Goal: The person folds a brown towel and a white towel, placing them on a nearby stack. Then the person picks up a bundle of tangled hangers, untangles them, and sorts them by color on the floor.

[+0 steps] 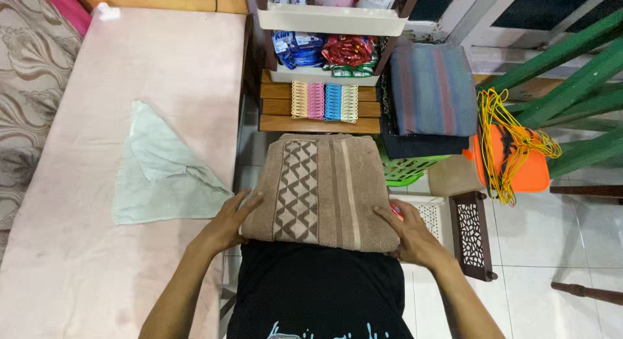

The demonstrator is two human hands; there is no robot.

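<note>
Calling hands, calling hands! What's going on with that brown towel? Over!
Left hand and right hand press the sides of the folded brown towel. Towel rests on the lap. Pale green cloth lies left, apart. Nothing blocking.

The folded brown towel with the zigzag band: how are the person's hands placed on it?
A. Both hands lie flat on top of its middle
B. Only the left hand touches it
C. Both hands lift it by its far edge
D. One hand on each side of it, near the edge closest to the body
D: the left hand rests against the left side of the brown towel and the right hand against its right side, both at the near edge.
</note>
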